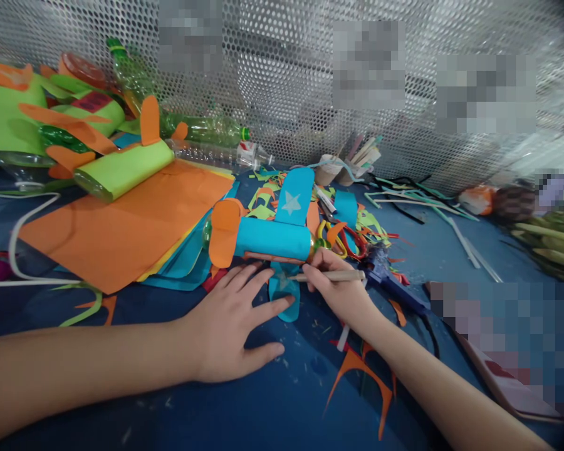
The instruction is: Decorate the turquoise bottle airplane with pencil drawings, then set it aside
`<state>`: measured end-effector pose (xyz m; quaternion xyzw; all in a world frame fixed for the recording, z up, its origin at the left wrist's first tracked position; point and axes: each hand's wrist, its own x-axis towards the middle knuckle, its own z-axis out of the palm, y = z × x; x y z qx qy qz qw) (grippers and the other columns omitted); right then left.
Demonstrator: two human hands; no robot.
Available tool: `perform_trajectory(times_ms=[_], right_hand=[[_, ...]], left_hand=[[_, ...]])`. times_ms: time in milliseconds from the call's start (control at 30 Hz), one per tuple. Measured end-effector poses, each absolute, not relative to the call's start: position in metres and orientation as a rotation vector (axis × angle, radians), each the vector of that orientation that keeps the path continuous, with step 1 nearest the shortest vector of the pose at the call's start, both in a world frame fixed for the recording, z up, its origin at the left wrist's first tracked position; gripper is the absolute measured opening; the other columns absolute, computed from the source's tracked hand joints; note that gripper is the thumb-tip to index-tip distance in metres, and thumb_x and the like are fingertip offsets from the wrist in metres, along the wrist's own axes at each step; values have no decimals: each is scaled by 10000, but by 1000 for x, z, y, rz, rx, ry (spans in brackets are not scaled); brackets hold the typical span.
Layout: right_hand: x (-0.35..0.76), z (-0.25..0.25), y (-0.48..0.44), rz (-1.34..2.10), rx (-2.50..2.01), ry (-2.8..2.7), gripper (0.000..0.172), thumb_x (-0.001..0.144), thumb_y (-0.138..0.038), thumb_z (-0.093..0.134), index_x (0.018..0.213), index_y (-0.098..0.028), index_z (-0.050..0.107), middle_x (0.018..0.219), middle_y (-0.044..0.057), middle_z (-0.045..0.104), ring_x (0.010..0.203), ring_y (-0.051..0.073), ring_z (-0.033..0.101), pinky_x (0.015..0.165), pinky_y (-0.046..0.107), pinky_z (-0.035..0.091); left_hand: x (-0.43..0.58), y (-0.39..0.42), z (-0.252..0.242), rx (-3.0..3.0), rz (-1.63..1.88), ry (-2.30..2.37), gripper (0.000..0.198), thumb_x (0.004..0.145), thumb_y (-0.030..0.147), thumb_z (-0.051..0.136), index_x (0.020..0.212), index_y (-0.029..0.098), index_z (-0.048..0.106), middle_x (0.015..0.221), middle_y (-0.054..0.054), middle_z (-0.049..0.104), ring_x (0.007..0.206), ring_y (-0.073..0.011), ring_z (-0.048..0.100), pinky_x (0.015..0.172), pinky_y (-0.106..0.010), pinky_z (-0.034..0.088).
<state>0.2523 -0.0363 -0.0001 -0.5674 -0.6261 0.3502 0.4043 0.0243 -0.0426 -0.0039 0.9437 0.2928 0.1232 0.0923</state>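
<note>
A toy plane (273,239) made from a bottle wrapped in blue paper lies in front of me, with orange paper tail pieces (224,235) at its left end. Its far blue wing (303,181) bears a pale star. My right hand (343,297) grips a light-coloured marker pen (345,275), its tip at a second star on the near blue wing (289,311). Flat and palm down, with fingers spread, my left hand (228,322) rests on the table; its index finger reaches onto that near wing.
Orange, yellow and blue sheets (122,232) lie at left beneath a green paper-wrapped bottle plane (126,169). Scissors (352,243), a blue glue gun (392,279) and paper scraps sit at right. A phone (502,376) lies near the right edge; a perforated metal screen (282,75) stands behind.
</note>
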Motion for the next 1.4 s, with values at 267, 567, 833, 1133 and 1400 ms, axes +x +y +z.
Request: perform_trajectory(times_ms=[267,567,833,1133,1400], right_hand=[[251,1,-35,890,-1436,-1569,210,829,-293,567,680,-224,435,514,-54,523,474,110,477,496,242,359],[251,1,-36,909,-1456,-1575,233,844,-295,565,668,-223,430,519,-53,529,498,114,496,529,242,380],[250,5,-36,921,-1491,-1591,237,841,-300,551,654,-226,427,518,-46,533,492,118,488,524,247,381],[250,3,-37,919,-1522,-1565,243,848,-330,546,665,-227,425,526,-41,516,501,126,469,514,255,367],[252,1,-38,906,-1511,-1567,240,857,-326,548,678,-229,421,528,-44,501,502,126,458,516,254,365]], left_hand=[[25,-41,-4,2806,362,841,580,872,600,440,1402,371,378,1450,-136,318,1304,-434,323,988,-646,328],[25,-42,-7,2796,417,852,580,867,582,467,1401,372,382,1459,-106,331,1310,-420,319,1012,-639,307],[26,-42,-3,2772,346,845,592,868,569,474,1412,357,371,1466,-113,321,1325,-426,301,1023,-648,293],[26,-42,3,2743,271,852,612,857,578,484,1416,363,356,1497,-113,273,1336,-434,277,1025,-657,277],[27,-42,5,2757,236,860,626,858,587,477,1425,366,331,1480,-125,280,1329,-435,283,1012,-661,298]])
